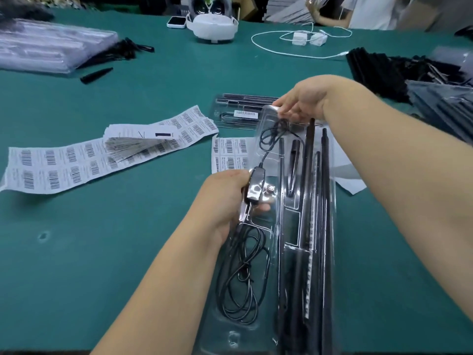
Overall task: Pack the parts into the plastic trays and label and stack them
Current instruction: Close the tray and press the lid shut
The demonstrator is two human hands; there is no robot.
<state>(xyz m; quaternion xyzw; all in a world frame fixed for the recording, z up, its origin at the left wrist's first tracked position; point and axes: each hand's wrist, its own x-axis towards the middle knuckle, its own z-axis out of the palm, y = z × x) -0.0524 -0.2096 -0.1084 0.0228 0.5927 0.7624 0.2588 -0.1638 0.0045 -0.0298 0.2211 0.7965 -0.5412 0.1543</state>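
1. Holding a long clear plastic tray (266, 252) w/ both hands, the person keeps it lengthwise from 6 o'clock up toward centre frame, over the green table (115, 239).
2. Left hand (227, 198): fingers curled round the tray's left edge, thumb side against a black inline controller box (254, 185) on the cable; gripping tray + box together.
3. Right hand (304, 103): at the tray's far end, approx 1 o'clock from centre, fingers bent down onto the top rim, pinching it.
4. Tray contents: coiled black cable (243, 275) in the left compartment at 6 o'clock; second small cable loop (271, 134) near the far end; long black rods (325, 226) in the right-hand channels; short black spike piece (294, 162) in a middle pocket.
5. Barcode label sheets (64, 165) lie at 9 o'clock, more labels (230, 155) just left of the tray's far half.
6. A packed, labelled tray (238, 111) lies flat at 12 o'clock, just beyond the held one.
7. Stack of trays (51, 47) at 10 o'clock; loose black parts pile (409, 70) at 2 o'clock.
8. White headset (212, 26) + phone (176, 22) at 12 o'clock far edge; white charger cable (302, 42) at 1 o'clock.
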